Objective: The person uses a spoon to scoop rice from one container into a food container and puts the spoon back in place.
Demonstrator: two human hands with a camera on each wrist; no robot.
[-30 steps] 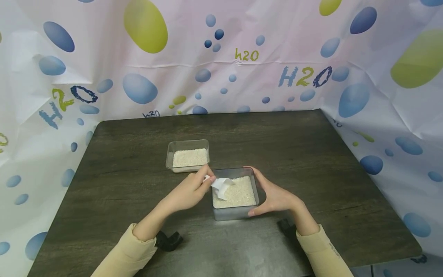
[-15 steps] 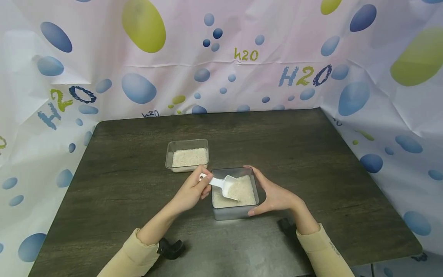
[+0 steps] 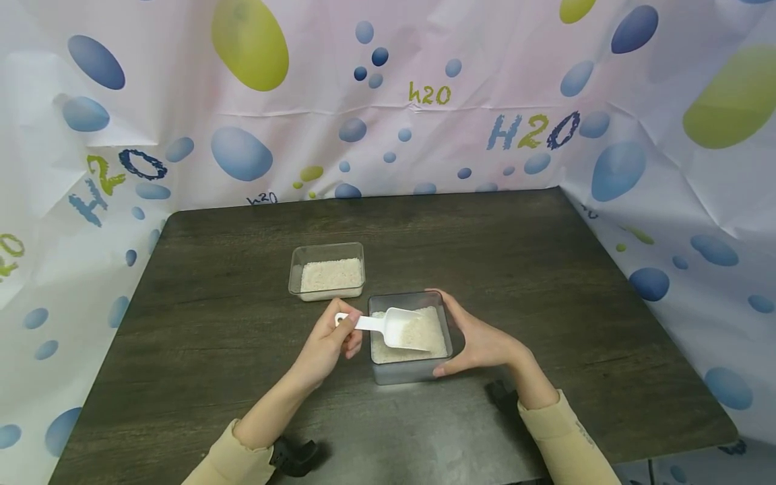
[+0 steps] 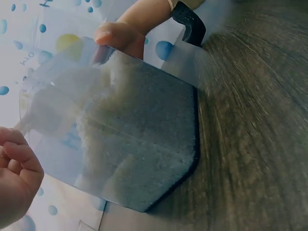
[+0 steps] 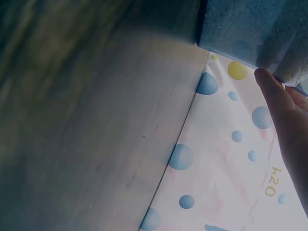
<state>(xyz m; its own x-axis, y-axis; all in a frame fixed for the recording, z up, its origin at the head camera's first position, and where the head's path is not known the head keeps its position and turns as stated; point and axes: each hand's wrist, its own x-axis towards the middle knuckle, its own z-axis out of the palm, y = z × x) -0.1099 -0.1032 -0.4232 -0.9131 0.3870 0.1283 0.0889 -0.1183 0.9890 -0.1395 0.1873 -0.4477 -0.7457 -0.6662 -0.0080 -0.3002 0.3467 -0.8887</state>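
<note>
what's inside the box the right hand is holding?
Pale, rice-like grains partly fill the grey box. The white scoop, pinched by the left hand, has its bowl over them, carrying some. The grain surface directly beneath the bowl is covered in the head view.

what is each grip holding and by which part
The left grip holds the white scoop by its handle; the right grip holds the nearer container around its right side.

Dk wood tbl (image 3: 212,337), clr tub (image 3: 327,253), gry tub (image 3: 403,373)
</note>
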